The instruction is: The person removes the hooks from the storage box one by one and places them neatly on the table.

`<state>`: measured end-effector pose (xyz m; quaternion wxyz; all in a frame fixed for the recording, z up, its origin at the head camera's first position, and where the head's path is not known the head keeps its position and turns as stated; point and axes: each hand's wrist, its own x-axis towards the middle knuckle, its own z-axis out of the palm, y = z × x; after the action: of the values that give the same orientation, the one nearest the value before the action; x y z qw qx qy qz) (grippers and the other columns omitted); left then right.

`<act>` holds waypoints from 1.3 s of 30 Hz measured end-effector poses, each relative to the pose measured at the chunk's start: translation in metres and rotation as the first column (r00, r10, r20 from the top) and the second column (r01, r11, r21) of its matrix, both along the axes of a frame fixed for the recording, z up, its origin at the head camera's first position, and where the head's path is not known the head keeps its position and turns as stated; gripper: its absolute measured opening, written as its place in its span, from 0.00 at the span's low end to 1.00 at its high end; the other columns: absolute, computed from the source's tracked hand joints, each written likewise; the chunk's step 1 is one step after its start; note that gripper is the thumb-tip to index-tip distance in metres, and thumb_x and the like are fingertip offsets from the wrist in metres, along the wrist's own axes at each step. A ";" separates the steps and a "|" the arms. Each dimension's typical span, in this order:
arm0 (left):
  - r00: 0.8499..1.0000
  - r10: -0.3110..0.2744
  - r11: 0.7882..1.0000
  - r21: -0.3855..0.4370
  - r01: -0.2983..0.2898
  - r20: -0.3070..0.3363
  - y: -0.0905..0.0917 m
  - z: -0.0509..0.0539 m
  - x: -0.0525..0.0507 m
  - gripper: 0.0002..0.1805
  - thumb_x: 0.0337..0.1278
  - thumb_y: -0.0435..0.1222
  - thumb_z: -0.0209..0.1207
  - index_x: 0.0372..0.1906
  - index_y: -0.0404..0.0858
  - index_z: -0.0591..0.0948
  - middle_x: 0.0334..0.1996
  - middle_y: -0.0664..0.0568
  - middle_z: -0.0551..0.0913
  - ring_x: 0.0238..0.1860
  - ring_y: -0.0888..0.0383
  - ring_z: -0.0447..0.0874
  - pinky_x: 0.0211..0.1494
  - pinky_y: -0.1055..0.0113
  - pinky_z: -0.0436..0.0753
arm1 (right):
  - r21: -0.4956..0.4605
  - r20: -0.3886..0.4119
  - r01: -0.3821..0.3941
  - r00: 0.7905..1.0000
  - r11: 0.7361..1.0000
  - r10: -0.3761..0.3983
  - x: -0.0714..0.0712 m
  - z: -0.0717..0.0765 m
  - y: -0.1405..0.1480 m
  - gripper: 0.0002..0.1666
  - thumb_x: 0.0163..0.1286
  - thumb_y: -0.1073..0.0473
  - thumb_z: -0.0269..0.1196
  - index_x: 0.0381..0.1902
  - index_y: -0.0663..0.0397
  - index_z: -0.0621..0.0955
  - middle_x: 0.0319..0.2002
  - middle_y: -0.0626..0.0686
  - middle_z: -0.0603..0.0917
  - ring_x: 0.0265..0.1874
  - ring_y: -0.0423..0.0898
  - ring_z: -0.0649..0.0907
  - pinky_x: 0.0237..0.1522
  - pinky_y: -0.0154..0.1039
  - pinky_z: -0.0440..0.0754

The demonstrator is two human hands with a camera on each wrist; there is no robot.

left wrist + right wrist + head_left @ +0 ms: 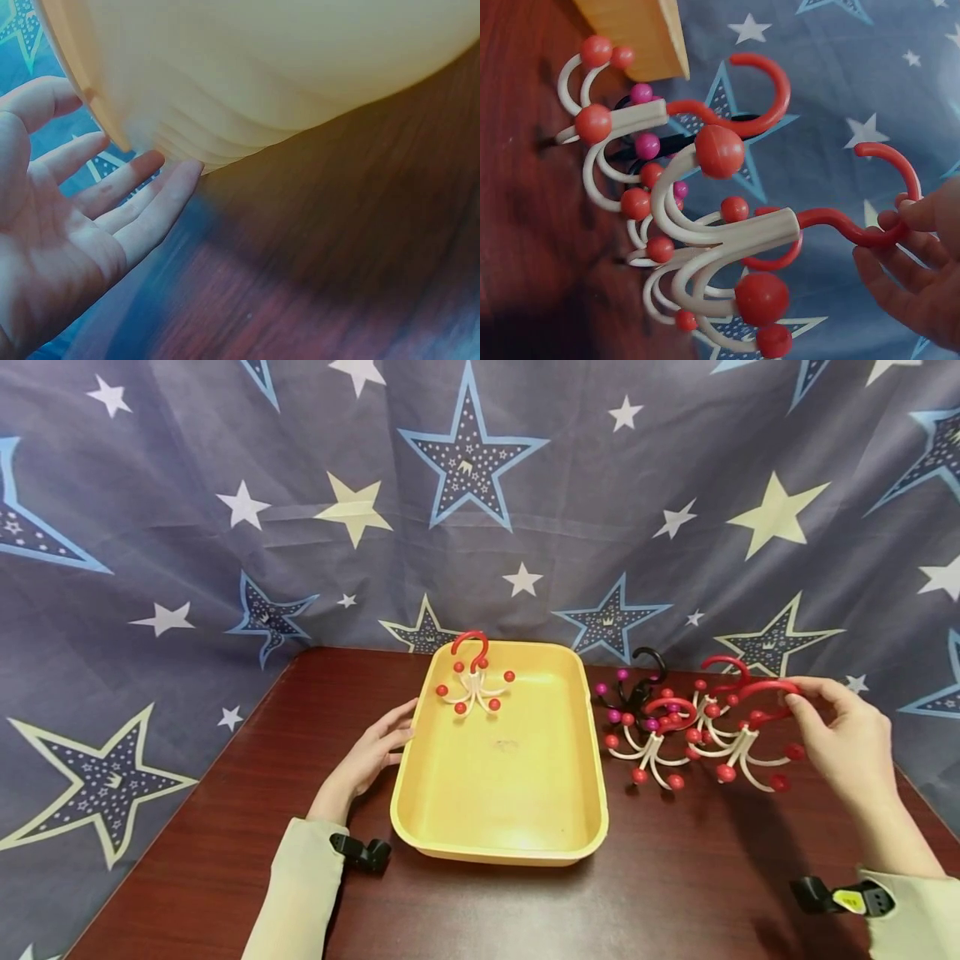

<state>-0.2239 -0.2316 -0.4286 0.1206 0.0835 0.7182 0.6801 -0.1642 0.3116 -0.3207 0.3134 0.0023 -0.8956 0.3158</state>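
My right hand pinches the red hook of a white multi-armed hanger with red ball tips, held upright over the table's right side. My left hand touches the left side of a yellow plastic tray. In the left wrist view its fingers are extended against the tray's outer wall. Inside the tray, at the back left, stands a similar red-hooked hanger. Right of the tray are another white hanger, one more behind it, and a black hanger with purple balls.
The dark red-brown wooden table lies beneath everything. A grey-blue curtain with stars hangs directly behind the table and along its left side. The hangers on the right stand close together and overlap in view.
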 end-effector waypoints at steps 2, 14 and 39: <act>1.000 -0.001 1.000 0.003 0.001 0.003 0.000 -0.001 0.000 0.34 0.74 0.36 0.49 0.80 0.41 0.53 0.70 0.32 0.63 0.64 0.42 0.70 0.54 0.59 0.80 | -0.004 0.003 0.009 1.000 1.000 -0.009 -0.002 -0.004 0.003 0.13 0.70 0.64 0.61 0.49 0.65 0.83 0.25 0.11 0.67 0.25 0.20 0.68 0.29 0.24 0.62; 1.000 0.008 1.000 0.011 -0.008 0.004 0.000 0.000 0.000 0.34 0.73 0.35 0.49 0.79 0.40 0.53 0.69 0.31 0.63 0.62 0.44 0.72 0.53 0.60 0.81 | -0.018 0.013 0.038 0.999 0.999 -0.038 -0.005 -0.018 0.015 0.13 0.70 0.64 0.60 0.49 0.66 0.83 0.25 0.09 0.66 0.24 0.22 0.67 0.29 0.27 0.61; 1.000 0.000 1.000 0.010 0.000 0.002 -0.001 -0.002 -0.001 0.35 0.74 0.37 0.50 0.79 0.41 0.53 0.70 0.32 0.63 0.64 0.41 0.70 0.54 0.59 0.80 | -0.027 0.086 0.017 0.996 1.000 -0.014 -0.003 -0.042 0.016 0.17 0.70 0.61 0.62 0.54 0.63 0.82 0.32 0.12 0.68 0.23 0.29 0.67 0.28 0.31 0.62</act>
<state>-0.2246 -0.2325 -0.4305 0.1209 0.0838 0.7146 0.6839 -0.1673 0.3278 -0.3630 0.2772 -0.0225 -0.9038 0.3254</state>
